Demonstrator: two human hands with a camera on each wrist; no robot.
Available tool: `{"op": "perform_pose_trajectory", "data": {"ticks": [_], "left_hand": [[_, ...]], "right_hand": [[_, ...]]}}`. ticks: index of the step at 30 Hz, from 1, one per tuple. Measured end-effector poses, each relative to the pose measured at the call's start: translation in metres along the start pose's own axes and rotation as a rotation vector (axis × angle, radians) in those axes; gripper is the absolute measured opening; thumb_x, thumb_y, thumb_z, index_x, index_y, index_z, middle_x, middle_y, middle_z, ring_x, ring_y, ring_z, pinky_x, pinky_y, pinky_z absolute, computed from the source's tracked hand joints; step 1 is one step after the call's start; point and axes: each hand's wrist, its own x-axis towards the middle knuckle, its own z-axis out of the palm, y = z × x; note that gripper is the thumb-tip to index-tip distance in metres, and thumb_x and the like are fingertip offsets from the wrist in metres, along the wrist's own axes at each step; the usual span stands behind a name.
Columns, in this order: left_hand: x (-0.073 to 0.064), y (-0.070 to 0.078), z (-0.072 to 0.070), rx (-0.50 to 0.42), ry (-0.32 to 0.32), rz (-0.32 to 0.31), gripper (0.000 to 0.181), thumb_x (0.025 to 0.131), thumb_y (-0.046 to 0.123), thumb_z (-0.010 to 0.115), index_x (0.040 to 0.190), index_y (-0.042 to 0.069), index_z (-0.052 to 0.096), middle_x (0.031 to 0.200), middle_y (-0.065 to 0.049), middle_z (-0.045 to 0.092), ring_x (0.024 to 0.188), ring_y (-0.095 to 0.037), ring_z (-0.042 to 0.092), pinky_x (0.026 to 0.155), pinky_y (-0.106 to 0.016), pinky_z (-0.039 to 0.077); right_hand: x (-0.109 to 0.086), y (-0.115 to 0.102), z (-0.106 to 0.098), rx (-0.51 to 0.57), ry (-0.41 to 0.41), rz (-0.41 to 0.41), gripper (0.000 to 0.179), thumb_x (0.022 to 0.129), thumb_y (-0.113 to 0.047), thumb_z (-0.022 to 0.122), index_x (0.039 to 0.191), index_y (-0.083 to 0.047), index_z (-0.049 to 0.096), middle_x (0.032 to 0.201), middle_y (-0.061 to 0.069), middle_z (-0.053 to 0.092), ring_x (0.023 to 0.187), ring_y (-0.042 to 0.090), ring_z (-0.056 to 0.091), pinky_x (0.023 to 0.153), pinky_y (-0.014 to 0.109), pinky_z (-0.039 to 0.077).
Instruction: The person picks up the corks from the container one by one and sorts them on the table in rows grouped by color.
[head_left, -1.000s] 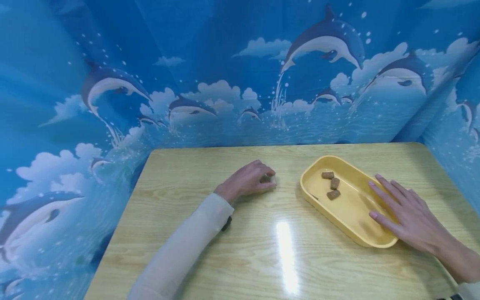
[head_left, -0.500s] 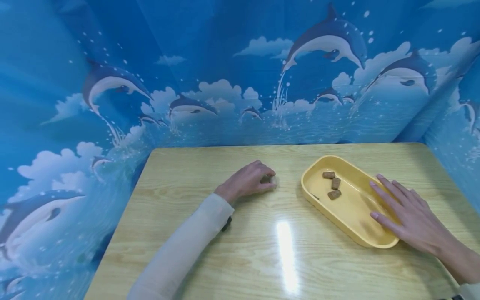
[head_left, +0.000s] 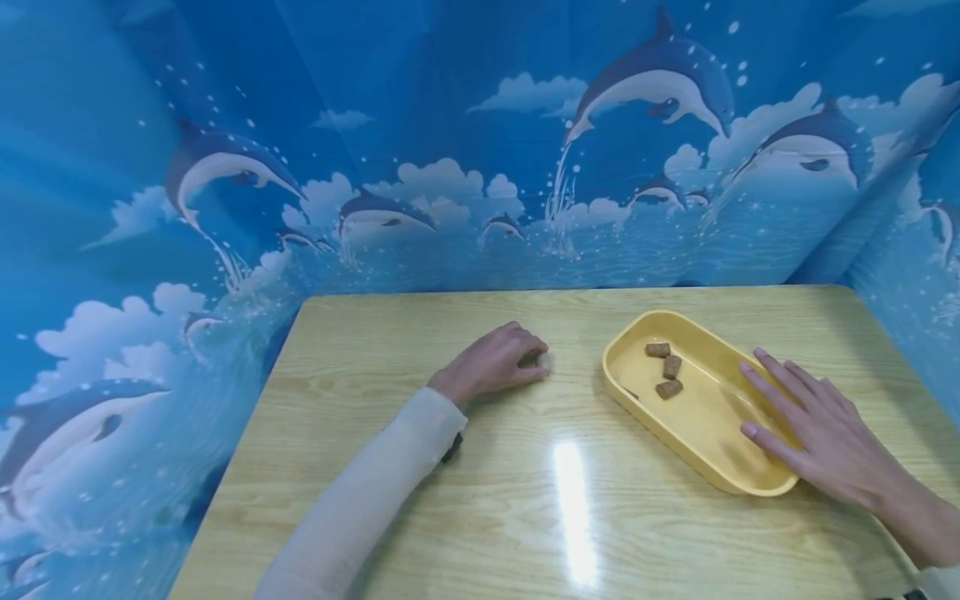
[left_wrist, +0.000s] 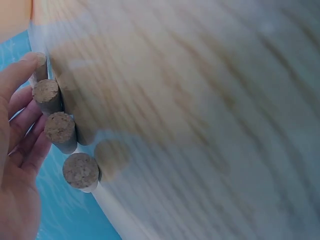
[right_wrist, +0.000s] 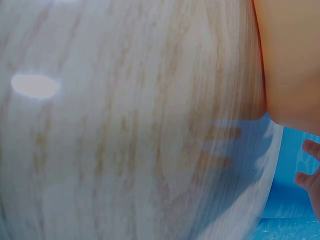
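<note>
My left hand (head_left: 498, 362) is low over the middle of the table, thumb and fingers curled round a cork (head_left: 544, 362), of which only a pale bit shows in the head view. In the left wrist view that cork (left_wrist: 40, 67) is at the far end of a row of several upright corks (left_wrist: 61, 131); the nearest one (left_wrist: 81, 171) stands slightly apart. My right hand (head_left: 817, 425) rests on the right rim of a yellow tray (head_left: 705, 467), fingers spread and fairly straight. Several brown corks (head_left: 669, 389) lie on their sides at the tray's far left end.
The wood-grain table (head_left: 390, 333) reaches back to a blue dolphin-print curtain (head_left: 450, 125), which also hangs at the left and right. A bright light reflection (head_left: 573, 512) lies on the table's surface between the arms.
My left hand and the cork at its fingertips have shifted very slightly left. The right hand stays on the tray, and the corks inside lie as before.
</note>
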Motion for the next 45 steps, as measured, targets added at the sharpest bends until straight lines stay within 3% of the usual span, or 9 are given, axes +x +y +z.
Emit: {"op": "perform_pose_trajectory", "data": {"ticks": [12,19,37,45], "left_hand": [[0.0004,-0.0004,0.0037,0.011,0.006,-0.014,0.046,0.107,0.04,0.071,0.144,0.013,0.07,0.14,-0.001,0.075,0.126,-0.017,0.065,0.113,-0.034,0.054],[-0.0002,-0.0008,0.0046,0.018,0.011,-0.018,0.047,0.106,0.041,0.073,0.145,0.014,0.069,0.139,-0.001,0.074,0.128,-0.017,0.065,0.119,-0.036,0.051],[-0.0003,0.0005,0.0074,0.033,0.021,-0.031,0.048,0.105,0.042,0.075,0.144,0.014,0.07,0.136,-0.001,0.075,0.126,-0.017,0.066,0.118,-0.037,0.052],[-0.0005,-0.0006,0.0081,0.033,0.036,-0.01,0.047,0.105,0.041,0.074,0.144,0.014,0.07,0.136,-0.001,0.075,0.125,-0.017,0.065,0.114,-0.035,0.054]], "right_hand": [[0.0009,-0.0001,-0.0015,0.004,-0.003,0.001,0.088,0.105,-0.035,0.069,0.176,-0.024,0.018,0.186,0.002,0.004,0.163,0.058,0.017,0.129,0.079,-0.004],[0.0007,-0.0006,-0.0006,0.003,0.001,-0.006,0.089,0.105,-0.035,0.069,0.176,-0.023,0.019,0.186,0.002,0.004,0.162,0.058,0.018,0.13,0.078,-0.005],[0.0002,-0.0005,0.001,-0.003,0.01,-0.012,0.089,0.104,-0.035,0.07,0.176,-0.022,0.019,0.186,0.003,0.006,0.162,0.057,0.019,0.131,0.075,-0.008],[-0.0003,-0.0001,0.0004,0.0,0.016,-0.015,0.089,0.104,-0.034,0.07,0.176,-0.022,0.02,0.186,0.002,0.006,0.162,0.056,0.02,0.132,0.073,-0.009]]}}
